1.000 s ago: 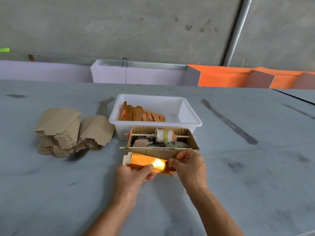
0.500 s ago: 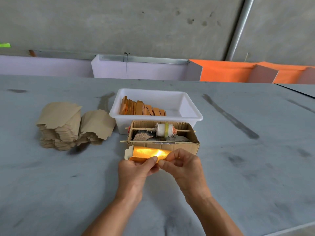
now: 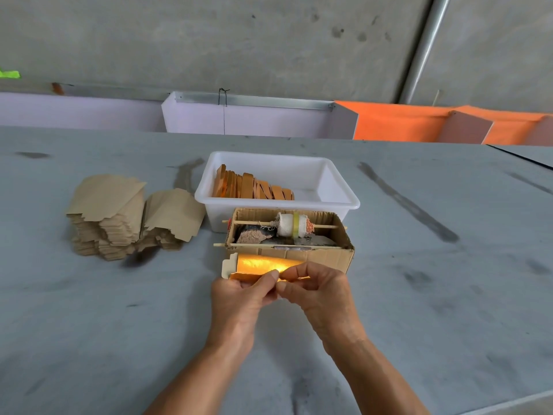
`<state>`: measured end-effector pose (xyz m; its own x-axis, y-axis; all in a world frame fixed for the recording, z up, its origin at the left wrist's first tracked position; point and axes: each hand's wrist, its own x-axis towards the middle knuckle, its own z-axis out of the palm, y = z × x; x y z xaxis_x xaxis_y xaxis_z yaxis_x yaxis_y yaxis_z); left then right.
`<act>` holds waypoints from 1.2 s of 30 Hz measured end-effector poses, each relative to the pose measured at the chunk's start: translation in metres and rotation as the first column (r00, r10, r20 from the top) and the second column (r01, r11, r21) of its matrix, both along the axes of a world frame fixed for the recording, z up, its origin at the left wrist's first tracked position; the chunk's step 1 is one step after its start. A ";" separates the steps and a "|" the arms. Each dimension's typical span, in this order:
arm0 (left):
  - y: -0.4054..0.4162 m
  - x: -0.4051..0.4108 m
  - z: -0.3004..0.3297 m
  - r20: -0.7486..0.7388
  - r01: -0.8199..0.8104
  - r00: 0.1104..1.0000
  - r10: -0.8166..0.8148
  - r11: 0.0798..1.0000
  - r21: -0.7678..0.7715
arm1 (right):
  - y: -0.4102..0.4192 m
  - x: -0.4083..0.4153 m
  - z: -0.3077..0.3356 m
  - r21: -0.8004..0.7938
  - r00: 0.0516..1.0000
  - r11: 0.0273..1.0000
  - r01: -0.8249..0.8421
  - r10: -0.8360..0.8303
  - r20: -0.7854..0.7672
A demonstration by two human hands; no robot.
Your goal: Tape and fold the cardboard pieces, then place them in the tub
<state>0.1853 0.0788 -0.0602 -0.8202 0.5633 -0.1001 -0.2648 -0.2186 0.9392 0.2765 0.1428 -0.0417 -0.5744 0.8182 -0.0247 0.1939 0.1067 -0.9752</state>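
Evidently light, thin and easily creased, the gold-faced cardboard piece (image 3: pixel 263 265) sat low over the counter (image 3: pixel 89 324) before the tape box (image 3: pixel 338 259), left hand (image 3: pixel 239 298) and right hand (image 3: pixel 317 289) pinching its near edge, best gripped there.

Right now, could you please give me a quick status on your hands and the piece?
Left hand and right hand both pinching the gold cardboard piece, thumbs meeting. Piece not yet in white tub. Tape box sits between piece and tub.
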 end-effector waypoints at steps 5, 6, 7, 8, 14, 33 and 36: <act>0.000 0.000 -0.001 0.012 0.007 1.000 -0.007 1.000 0.021 | 0.002 0.000 0.000 -0.004 0.999 1.000 0.023 -0.023 0.049; 0.000 0.000 -0.001 0.011 0.009 1.000 -0.009 1.000 0.020 | 0.002 0.000 0.000 0.000 0.998 1.000 0.021 -0.021 0.059; 0.000 -0.001 -0.001 0.009 0.009 1.000 -0.009 1.000 0.017 | 0.002 0.000 0.001 0.005 0.998 1.000 0.017 -0.018 0.067; 0.000 -0.001 -0.002 0.009 0.008 1.000 -0.008 1.000 0.018 | 0.003 0.000 0.001 0.010 0.997 1.000 0.014 -0.014 0.074; 0.000 -0.001 -0.002 0.079 0.025 0.996 -0.030 0.998 0.060 | 0.005 -0.002 0.003 0.055 0.992 0.998 0.011 -0.017 0.128; 0.015 0.002 -0.001 0.408 -0.036 0.912 0.034 0.999 -0.004 | -0.030 -0.006 -0.012 0.137 0.955 0.946 0.293 -0.297 0.013; 0.017 0.000 0.001 0.456 -0.014 0.890 0.015 1.000 -0.006 | -0.028 -0.007 -0.015 -0.089 0.932 0.936 0.341 -0.349 -0.094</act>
